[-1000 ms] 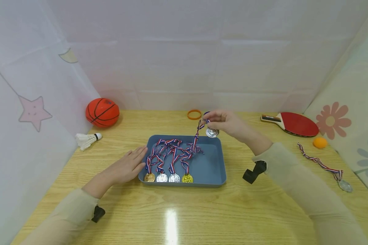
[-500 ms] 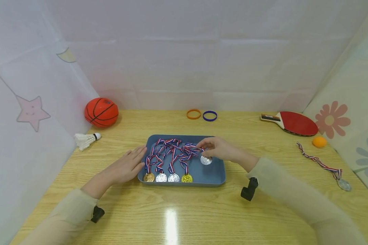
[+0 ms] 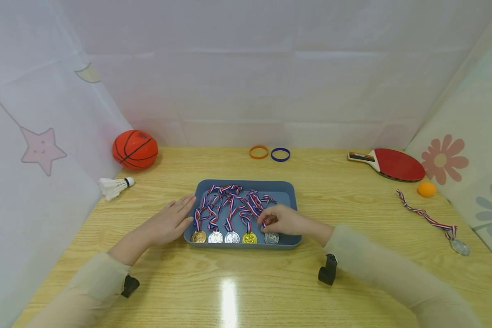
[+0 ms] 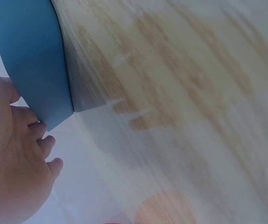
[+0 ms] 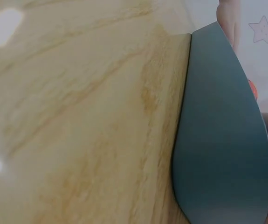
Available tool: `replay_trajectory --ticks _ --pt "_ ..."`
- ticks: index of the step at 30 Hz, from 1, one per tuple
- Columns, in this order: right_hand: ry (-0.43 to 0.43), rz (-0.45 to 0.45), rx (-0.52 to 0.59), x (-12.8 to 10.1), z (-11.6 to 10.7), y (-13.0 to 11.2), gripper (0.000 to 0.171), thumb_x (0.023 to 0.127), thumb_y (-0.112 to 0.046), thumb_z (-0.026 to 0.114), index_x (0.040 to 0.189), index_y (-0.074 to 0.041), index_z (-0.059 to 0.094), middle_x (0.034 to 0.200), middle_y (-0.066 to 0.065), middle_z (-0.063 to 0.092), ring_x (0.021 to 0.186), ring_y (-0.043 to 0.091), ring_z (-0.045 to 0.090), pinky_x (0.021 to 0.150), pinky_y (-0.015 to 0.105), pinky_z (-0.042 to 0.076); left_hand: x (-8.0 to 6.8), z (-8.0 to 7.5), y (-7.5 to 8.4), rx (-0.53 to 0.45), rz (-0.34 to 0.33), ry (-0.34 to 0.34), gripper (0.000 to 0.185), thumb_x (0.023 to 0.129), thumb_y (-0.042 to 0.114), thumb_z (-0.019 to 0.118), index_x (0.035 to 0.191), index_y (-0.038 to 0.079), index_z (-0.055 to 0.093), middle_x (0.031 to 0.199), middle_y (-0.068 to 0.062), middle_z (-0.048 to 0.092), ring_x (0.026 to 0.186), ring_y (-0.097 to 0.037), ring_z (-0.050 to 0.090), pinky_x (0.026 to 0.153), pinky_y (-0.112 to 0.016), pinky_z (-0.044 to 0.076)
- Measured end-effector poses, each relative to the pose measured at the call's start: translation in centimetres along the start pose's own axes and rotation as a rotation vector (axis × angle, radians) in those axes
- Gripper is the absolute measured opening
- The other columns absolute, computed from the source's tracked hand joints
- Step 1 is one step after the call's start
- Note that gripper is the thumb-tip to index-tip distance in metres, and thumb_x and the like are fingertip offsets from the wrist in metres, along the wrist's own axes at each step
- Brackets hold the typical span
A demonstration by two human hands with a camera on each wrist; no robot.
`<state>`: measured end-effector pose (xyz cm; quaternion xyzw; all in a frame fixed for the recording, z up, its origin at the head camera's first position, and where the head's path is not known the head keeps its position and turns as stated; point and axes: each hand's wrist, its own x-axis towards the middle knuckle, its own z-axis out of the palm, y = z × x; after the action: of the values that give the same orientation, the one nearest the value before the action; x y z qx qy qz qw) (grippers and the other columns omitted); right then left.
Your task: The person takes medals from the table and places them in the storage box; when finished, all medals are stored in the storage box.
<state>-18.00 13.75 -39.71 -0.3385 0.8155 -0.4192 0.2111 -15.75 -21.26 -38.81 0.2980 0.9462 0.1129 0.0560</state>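
Note:
A blue-grey tray (image 3: 246, 246) holds several medals on striped red, white and blue ribbons. Along its front wall lie a bronze medal (image 3: 198, 237), two silver ones and a gold medal (image 3: 249, 238). At the right end of this row is another silver medal (image 3: 272, 238), whose ribbon my right hand (image 3: 284, 221) pinches just above the disc. In the right wrist view the tray wall (image 5: 222, 130) hides most of that hand. My left hand (image 3: 170, 222) lies with straight fingers against the tray's left rim, also seen at the wall in the left wrist view.
Behind the tray lie an orange wristband (image 3: 258, 152) and a blue wristband (image 3: 280, 154). A small basketball (image 3: 135, 150) and a shuttlecock (image 3: 115, 187) are at left. On the right are a table tennis paddle (image 3: 398, 165), an orange ball (image 3: 427, 189) and one more silver medal (image 3: 460, 247).
From behind the tray, my right hand has brought the silver medal down and forward into the tray, beside the gold one. The blue wristband has come into full view. My left hand stays put.

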Motion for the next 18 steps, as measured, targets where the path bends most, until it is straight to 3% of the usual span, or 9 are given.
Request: replay_trajectory --ticks 10,18 --pt "0.035 0.020 -0.022 0.19 0.39 -0.04 0.009 0.082 -0.002 0.067 0.091 -0.001 0.066 0.075 -0.002 0.059 0.065 0.010 0.056 0.060 0.023 0.049 0.02 0.05 -0.03 0.006 -0.002 -0.003 0.056 0.101 0.027 0.034 0.144 -0.006 0.019 0.149 -0.021 0.016 0.135 -0.037 0.015 0.107 -0.052 0.012" --pt "0.044 0.032 -0.140 0.24 0.58 -0.20 0.011 0.079 -0.003 0.071 0.090 -0.004 0.066 0.075 -0.004 0.057 0.055 0.007 0.049 0.051 0.021 0.043 -0.13 -0.06 0.17 0.003 0.006 0.013 0.056 0.100 0.025 0.035 0.143 -0.008 0.021 0.148 -0.023 0.018 0.134 -0.039 0.016 0.106 -0.054 0.014"
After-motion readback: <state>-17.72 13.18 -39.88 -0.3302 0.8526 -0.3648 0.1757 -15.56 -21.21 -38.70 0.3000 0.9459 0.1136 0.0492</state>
